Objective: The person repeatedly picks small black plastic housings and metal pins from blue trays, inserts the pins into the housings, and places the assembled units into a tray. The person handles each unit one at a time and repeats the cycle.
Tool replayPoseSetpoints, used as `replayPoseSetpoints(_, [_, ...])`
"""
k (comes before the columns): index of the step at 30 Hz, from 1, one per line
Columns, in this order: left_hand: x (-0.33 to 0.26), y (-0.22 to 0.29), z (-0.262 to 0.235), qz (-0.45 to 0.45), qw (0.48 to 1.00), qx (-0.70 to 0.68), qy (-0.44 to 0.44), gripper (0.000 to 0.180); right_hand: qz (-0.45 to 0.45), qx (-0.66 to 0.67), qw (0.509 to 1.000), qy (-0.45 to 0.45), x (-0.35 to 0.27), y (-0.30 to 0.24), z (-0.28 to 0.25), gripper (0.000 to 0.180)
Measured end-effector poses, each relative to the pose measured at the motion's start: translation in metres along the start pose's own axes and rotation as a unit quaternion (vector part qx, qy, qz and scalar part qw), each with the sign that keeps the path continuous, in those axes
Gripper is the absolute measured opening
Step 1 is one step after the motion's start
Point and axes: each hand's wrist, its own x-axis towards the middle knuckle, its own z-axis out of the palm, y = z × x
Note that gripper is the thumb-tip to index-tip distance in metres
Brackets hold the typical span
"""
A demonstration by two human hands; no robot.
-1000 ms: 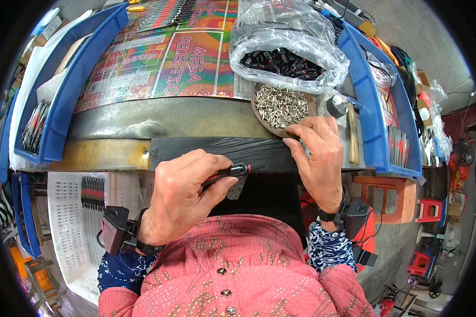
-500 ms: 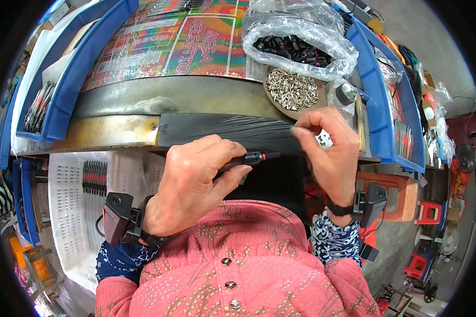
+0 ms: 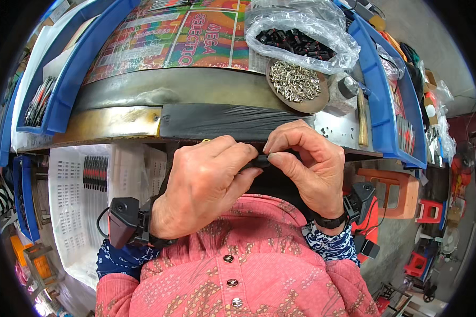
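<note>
Over my lap, just in front of the bench edge, my left hand is closed around a slim black handle-like piece. Only a short stretch of it shows between the hands. My right hand meets its far end in a pinch of thumb and index finger. Whatever sits between those right fingertips is hidden. Beyond the right hand, a round brown dish bears a heap of small silvery metal pins. Behind the dish, an open clear plastic bag contains many small black parts with red spots.
Blue bins stand left and right, holding slim black and red pieces. A bottle and a wooden-handled tool are at the right. A white basket with a row of black-red pieces stands lower left. Black padding covers the bench edge.
My right hand has come left and down from beside the dish to the end of the black piece. The piece's red tip, visible before, is now covered by fingers.
</note>
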Motion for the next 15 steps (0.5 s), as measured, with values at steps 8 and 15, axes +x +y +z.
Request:
replayPoseSetpoints(8, [-0.0023,0.0008,0.0017,0.019,0.999,0.029,0.004,0.026,0.012,-0.006,1.0,0.005,-0.0022,-0.0003,0.0021,0.009])
replayPoseSetpoints(15, [-0.0038,-0.0007,0.0041,0.027,0.998,0.049,0.008,0.025,0.025,-0.066,0.997,-0.035,-0.0042,-0.0091,-0.0013,0.007])
